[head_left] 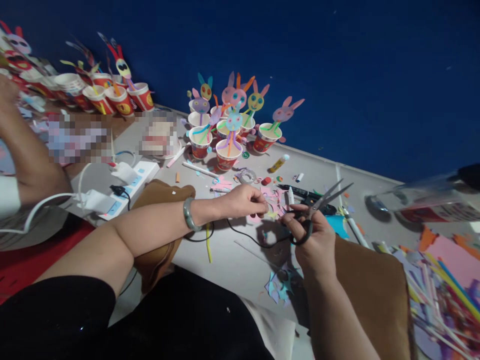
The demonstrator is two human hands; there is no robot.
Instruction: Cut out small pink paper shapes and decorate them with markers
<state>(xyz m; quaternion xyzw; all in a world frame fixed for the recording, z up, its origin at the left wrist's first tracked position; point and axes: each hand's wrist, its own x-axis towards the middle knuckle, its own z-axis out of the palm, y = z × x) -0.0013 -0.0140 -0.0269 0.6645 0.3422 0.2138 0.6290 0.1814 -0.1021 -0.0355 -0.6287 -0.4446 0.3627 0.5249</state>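
My right hand (315, 227) grips a pair of black-handled scissors (328, 198), fingers through the handle loops. The blades are slightly apart and point up and to the right. My left hand (245, 201), with a bracelet (188, 214) on its wrist, is closed over the table just left of the scissors. Its fingertips are pressed together, and I cannot make out what, if anything, is in them. Colored paper scraps (276, 200) lie beneath and beyond both hands. Behind them stands a white marker (291, 196), near a black pen (300, 191).
Paper cups with rabbit-faced figures (228, 155) stand along the blue wall. A power strip (131, 187) with cables lies left, near another person's arm (33, 145). A clear bottle (431, 202), colored paper and straws (455, 290) are at right. Brown cloth (371, 290) lies by my right arm.
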